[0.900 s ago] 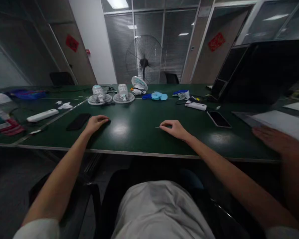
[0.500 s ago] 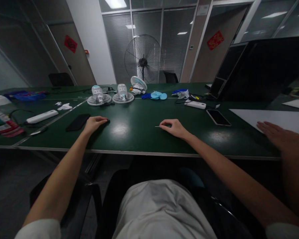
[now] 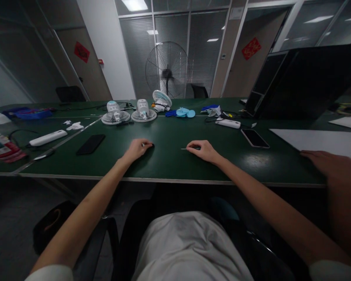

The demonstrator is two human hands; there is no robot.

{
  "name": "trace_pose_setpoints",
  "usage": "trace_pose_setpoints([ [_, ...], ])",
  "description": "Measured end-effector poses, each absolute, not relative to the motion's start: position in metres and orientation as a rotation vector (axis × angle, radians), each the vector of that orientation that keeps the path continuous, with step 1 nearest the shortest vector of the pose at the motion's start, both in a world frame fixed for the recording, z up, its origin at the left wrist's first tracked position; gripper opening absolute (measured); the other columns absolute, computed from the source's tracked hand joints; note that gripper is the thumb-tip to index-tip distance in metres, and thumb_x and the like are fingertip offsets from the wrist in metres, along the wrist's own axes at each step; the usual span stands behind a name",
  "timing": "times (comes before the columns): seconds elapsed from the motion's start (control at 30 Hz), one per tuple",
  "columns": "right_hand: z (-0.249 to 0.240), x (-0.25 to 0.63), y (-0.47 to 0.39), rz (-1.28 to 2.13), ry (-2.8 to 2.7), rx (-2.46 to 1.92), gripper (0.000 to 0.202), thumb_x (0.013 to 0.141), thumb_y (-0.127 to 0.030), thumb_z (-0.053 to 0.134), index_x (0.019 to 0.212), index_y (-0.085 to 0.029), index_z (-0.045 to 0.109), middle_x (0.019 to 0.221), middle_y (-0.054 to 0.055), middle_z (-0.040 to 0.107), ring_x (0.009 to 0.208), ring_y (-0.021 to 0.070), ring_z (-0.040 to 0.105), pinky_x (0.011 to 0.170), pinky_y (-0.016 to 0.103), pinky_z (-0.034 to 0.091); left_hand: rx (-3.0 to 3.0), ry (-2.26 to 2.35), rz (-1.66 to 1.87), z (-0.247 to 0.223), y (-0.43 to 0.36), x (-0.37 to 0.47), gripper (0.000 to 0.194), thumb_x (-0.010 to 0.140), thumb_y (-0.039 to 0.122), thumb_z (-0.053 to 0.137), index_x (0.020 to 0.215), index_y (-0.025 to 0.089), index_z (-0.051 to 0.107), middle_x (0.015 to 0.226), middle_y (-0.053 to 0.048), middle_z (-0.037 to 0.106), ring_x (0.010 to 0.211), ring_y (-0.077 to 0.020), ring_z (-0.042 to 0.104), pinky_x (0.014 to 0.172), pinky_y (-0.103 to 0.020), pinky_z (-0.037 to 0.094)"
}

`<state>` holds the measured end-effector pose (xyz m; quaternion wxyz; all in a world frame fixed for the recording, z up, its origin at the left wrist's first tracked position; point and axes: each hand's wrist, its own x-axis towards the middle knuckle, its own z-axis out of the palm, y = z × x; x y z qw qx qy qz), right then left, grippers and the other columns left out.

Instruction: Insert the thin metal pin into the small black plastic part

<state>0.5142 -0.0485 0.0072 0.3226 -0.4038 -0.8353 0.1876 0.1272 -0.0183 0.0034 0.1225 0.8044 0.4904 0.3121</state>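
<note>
My left hand [image 3: 138, 150] is closed in a pinch low over the green table [image 3: 169, 166], with a small black object [image 3: 153, 145] at the fingertips. Its kind is too small to make out. Across from it, my right hand [image 3: 203, 151] pinches a thin pale metal pin [image 3: 183, 148] that points left toward the black object. A gap separates the two hands. Left of my left hand lies a black phone [image 3: 90, 144], and another phone [image 3: 255, 138] rests to the right of my right hand.
Small white fans [image 3: 144, 113] and light-blue fan blades [image 3: 185, 112] lie along the back. White power strips [image 3: 228, 123] sit on both sides. At right, another person's hand [image 3: 329, 160] touches a white board [image 3: 324, 140] below a large dark monitor [image 3: 307, 84].
My left hand has moved right with the small black object, away from the black phone and closer to my right hand. My right hand has stayed nearly still. The other person's hand has shifted slightly.
</note>
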Motion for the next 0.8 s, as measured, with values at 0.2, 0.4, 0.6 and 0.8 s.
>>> trace_pose_setpoints([
  [0.2, 0.011, 0.510, -0.053, 0.469, -2.150, -1.056, 0.020, 0.096, -0.040, 0.067, 0.101, -0.026, 0.081, 0.105, 0.003, 0.081, 0.098, 0.0256, 0.075, 0.092, 0.040, 0.056, 2.592, 1.014, 0.810, -0.004, -0.026, 0.208, 0.030, 0.104, 0.034, 0.055, 0.119, 0.022, 0.077, 0.121, -0.009, 0.076, 0.108, -0.0237, 0.069, 0.097, -0.038, 0.053],
  [0.4, 0.012, 0.510, -0.054, 0.474, -2.162, -1.050, 0.019, 0.096, -0.038, 0.067, 0.102, -0.025, 0.081, 0.105, 0.003, 0.081, 0.098, 0.0251, 0.075, 0.091, 0.039, 0.056, 2.601, 0.876, 0.747, 0.000, -0.036, 0.221, 0.032, 0.106, 0.027, 0.052, 0.130, 0.023, 0.073, 0.130, -0.007, 0.074, 0.118, -0.0225, 0.067, 0.106, -0.039, 0.050],
  [0.6, 0.011, 0.510, -0.053, 0.455, -2.199, -1.043, 0.021, 0.096, -0.040, 0.067, 0.104, -0.026, 0.081, 0.107, 0.004, 0.081, 0.099, 0.0257, 0.075, 0.093, 0.040, 0.056, 2.472, 0.921, 0.729, 0.008, -0.045, 0.221, 0.044, 0.103, 0.027, 0.058, 0.146, 0.023, 0.060, 0.127, -0.007, 0.076, 0.102, -0.0199, 0.071, 0.094, -0.034, 0.053],
  [0.8, 0.010, 0.510, -0.053, 0.488, -2.229, -1.035, 0.023, 0.095, -0.043, 0.068, 0.106, -0.028, 0.082, 0.109, 0.003, 0.082, 0.102, 0.0268, 0.075, 0.094, 0.041, 0.056, 2.425, 0.959, 0.809, 0.002, -0.038, 0.220, 0.032, 0.096, 0.038, 0.069, 0.124, 0.023, 0.072, 0.125, -0.009, 0.075, 0.109, -0.0238, 0.068, 0.087, -0.035, 0.054],
])
